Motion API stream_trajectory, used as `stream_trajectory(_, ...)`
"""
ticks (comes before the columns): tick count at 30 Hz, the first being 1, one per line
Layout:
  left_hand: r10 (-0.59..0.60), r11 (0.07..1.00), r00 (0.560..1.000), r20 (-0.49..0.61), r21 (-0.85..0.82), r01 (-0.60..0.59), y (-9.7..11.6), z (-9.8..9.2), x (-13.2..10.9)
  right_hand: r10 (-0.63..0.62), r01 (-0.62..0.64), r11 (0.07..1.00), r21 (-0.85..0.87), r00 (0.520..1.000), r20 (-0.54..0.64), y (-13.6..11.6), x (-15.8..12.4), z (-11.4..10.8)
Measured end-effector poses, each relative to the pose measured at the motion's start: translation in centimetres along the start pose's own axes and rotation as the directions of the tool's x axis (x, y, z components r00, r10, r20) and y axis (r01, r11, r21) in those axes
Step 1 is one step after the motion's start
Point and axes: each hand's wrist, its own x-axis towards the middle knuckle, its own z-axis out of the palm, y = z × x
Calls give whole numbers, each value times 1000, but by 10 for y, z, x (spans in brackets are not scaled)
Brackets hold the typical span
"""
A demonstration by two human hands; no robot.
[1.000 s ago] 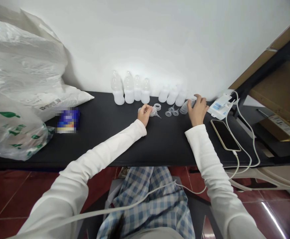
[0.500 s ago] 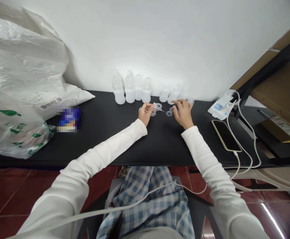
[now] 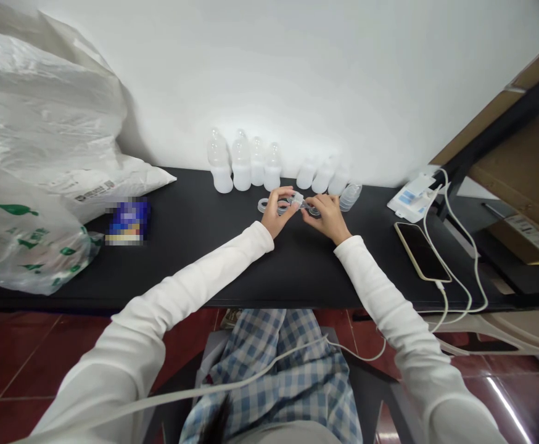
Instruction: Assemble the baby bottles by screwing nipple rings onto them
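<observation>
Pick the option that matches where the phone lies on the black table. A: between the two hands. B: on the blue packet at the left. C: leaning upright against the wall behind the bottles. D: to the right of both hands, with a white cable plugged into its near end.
D: the phone lies flat on the black table, right of the right hand and left hand, with a white cable at its near end.
</observation>
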Motion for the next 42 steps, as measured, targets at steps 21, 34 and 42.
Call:
stream_trajectory(21, -147, 986, 985, -90, 67, 153, 30, -1, 0, -85, 88, 996, -13, 985, 148, -21, 12, -7)
stream_trajectory(34, -191, 973, 973, -131, 110, 205, 30, -5, 2, -181, 189, 981, -38, 971, 154, -19, 14, -16)
stream_trajectory(42, -344, 938, 919, -195, -26, 346, 20, 0, 5, -163, 173, 984, -34, 966, 201, -10, 10, -17)
